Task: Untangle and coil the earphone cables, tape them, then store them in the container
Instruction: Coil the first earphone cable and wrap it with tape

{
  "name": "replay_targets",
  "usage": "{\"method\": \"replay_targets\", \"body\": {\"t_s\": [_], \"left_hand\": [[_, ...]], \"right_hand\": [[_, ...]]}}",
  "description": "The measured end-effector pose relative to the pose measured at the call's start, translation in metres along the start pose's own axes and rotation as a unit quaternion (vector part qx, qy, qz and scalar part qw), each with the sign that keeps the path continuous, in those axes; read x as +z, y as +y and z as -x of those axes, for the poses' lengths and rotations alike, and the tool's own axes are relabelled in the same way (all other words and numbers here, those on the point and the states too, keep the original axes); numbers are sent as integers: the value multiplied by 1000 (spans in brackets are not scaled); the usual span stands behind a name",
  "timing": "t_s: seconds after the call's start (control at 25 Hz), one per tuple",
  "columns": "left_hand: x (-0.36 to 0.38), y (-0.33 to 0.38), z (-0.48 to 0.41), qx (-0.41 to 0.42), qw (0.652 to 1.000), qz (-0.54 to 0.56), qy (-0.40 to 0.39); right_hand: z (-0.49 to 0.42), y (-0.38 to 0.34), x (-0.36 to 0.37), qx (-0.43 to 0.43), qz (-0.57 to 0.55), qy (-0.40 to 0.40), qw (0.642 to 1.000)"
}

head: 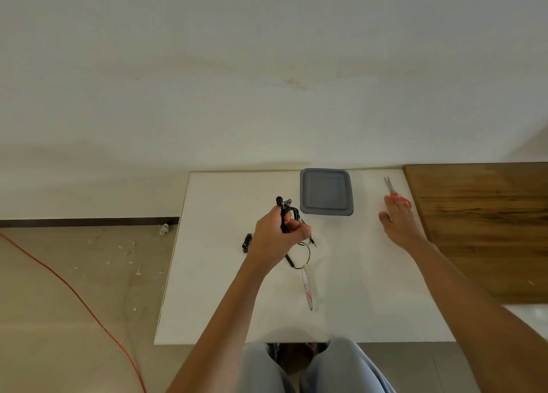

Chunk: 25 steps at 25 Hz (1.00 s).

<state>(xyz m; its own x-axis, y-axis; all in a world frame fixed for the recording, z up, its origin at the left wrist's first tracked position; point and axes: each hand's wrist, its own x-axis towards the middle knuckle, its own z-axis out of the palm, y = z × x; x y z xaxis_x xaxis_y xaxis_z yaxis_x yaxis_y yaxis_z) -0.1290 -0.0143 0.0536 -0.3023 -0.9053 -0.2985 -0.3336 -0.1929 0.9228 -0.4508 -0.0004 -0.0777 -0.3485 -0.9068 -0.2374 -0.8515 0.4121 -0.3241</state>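
Observation:
My left hand [275,235] is closed around a coiled black earphone cable [290,214], held just above the white table [222,303]. The earbuds stick out above my fist, and a loose loop with the jack plug [313,242] hangs below it. The strip of clear tape with red print [307,289] lies on the table just below that loop. A grey square container [326,191] with its lid on sits at the table's far edge. My right hand [397,223] is stretched flat to the right, fingertips resting on the red handles of the scissors [390,188].
A small black object [246,243] lies on the table left of my left hand. A brown wooden surface [486,229] adjoins the table on the right. A red cord [74,292] runs over the floor at left. My knees are under the near edge.

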Motion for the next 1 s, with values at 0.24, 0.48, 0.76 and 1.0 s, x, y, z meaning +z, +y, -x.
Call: {"method": "replay_targets", "body": {"t_s": [0.24,0.48,0.76,1.0], "left_hand": [[0,-2,-1,0,1000,16,-2],[1,-1,0,0,1000,19,6],[0,-4,2,-1,1000,21,8],[-1,-5,-2,-7,1000,22,9]], "right_hand": [[43,-21,15,64,-127,182,973],[116,-31,0,199,-245,145,938],[167,-13,24,107,13,85,991],[159,-25,25,-92,36,14,995]]}}
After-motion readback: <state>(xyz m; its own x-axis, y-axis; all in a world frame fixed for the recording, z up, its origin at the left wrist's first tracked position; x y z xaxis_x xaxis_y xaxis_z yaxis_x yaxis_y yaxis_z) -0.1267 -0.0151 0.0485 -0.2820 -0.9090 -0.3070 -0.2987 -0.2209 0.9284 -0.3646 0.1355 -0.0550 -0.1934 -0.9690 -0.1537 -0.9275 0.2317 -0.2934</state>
